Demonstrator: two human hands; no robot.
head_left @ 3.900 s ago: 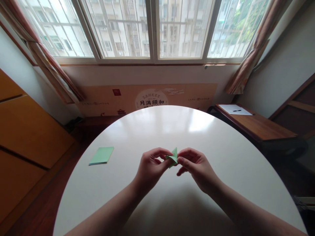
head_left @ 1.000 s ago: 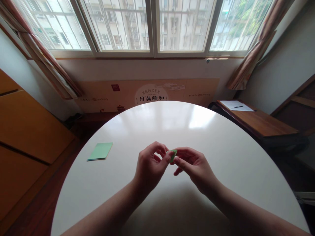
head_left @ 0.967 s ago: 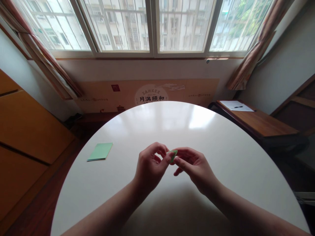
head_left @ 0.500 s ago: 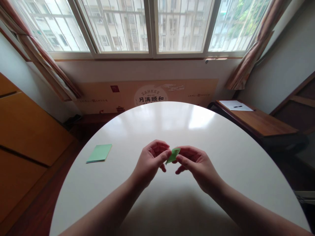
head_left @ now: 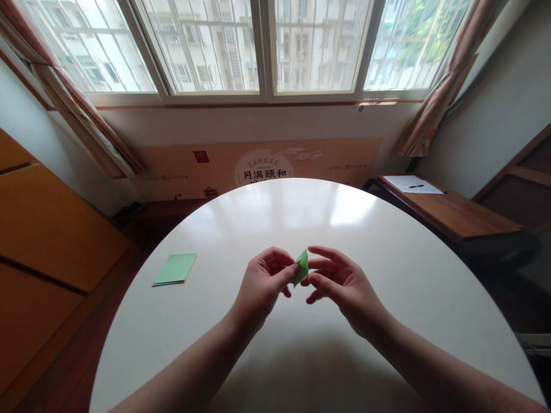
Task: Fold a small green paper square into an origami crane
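A small folded green paper piece (head_left: 302,267) is held above the round white table (head_left: 387,258), near its middle. My left hand (head_left: 264,284) pinches the piece's lower left edge between thumb and curled fingers. My right hand (head_left: 340,284) is just to its right, fingers bent and slightly spread, with the thumb and fingertips at the paper's right side; whether they grip it or only touch it is unclear.
A flat stack of green paper (head_left: 175,269) lies on the table's left side. A wooden side desk (head_left: 456,215) with a white sheet and a pen (head_left: 415,186) stands at the right. A printed cardboard panel (head_left: 262,166) leans under the window.
Since a second ago the green piece has turned more upright and shows more of its face. My right fingers have loosened and spread a little. The left pinch stays.
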